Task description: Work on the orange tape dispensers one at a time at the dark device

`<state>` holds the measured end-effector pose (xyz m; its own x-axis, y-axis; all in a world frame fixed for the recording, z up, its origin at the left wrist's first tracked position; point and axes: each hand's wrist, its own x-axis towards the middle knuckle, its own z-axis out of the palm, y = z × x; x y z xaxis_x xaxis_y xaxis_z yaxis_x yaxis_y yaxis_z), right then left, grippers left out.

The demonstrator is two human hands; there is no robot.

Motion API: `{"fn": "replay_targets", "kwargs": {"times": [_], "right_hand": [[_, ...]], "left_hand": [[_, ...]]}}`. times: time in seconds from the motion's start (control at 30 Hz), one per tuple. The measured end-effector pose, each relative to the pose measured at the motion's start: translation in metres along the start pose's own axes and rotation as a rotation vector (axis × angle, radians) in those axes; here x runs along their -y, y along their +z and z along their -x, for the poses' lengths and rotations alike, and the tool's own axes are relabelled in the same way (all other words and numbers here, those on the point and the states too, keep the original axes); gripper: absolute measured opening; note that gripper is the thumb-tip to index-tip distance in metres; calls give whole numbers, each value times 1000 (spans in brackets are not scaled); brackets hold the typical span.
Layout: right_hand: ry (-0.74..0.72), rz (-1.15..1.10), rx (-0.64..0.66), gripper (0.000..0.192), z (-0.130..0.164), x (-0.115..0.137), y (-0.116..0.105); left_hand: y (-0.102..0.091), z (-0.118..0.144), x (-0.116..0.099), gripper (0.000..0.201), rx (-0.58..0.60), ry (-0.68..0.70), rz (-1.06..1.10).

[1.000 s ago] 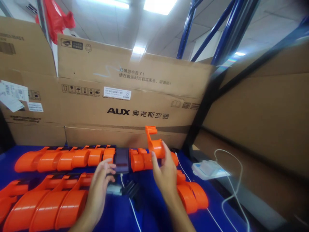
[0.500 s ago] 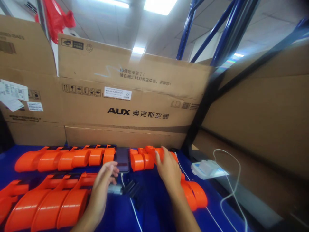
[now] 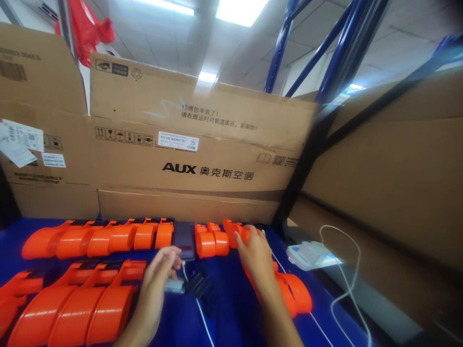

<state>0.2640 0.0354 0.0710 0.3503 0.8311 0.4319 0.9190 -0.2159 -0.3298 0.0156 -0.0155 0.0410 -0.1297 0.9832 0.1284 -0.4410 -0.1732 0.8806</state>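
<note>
My right hand [image 3: 256, 250] is at the back right of the blue table, its thumb and fingers curled around a small orange measuring cup [image 3: 234, 230], partly hidden by the hand. Two similar small orange cups [image 3: 206, 244] stand just left of it. More orange cups [image 3: 294, 291] lie to the right of my forearm, partly covered by it. My left hand [image 3: 162, 265] hovers near the table's middle, fingers loosely bent and apart, holding nothing. Close to its fingertips are a dark phone [image 3: 184, 246] on a white cable and a small grey-clear item [image 3: 174, 285].
Orange cups of graded size form a back row [image 3: 99, 240] and a front-left row [image 3: 77, 311]. Black pieces [image 3: 199, 285] lie beside the cable. A cardboard sheet [image 3: 202, 202] walls the back. A white plastic case [image 3: 311, 254] with a looping cable sits right, near a rack post [image 3: 302, 168].
My right hand has shifted slightly right and down, and the orange cups at its fingers have changed position. My left hand has moved a little right and down, with its fingers bent more.
</note>
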Motion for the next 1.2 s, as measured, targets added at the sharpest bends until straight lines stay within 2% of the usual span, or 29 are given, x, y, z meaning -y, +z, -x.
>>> {"fn": "replay_targets", "kwargs": {"times": [0.2,0.37,0.5,0.63,0.8,0.9,1.07,1.2], "right_hand": [[31,63,59,46,-2,3,-11],[125,164,115,46,-18,1,-22],[180,206,206,44,-30,2,-20],[232,226,244,47,-37,1,-17],[209,196,310,38,-38,-5,-18],[190,189,262,36,-35,-3,-22],[145,189,105,40,-28,7,-38],[40,165,-100,38,-22,15,-58]], "left_hand": [[1,3,-2,31,3,-23,-9],[2,2,0,30,18,-36,-16],[1,2,0,27,35,-46,-33],[1,1,-2,27,26,-55,-35],[2,0,-5,31,28,-44,-52],[1,1,-4,31,33,-47,-56],[-1,1,-2,29,42,-57,-56],[-2,0,0,28,54,-55,-65]]}}
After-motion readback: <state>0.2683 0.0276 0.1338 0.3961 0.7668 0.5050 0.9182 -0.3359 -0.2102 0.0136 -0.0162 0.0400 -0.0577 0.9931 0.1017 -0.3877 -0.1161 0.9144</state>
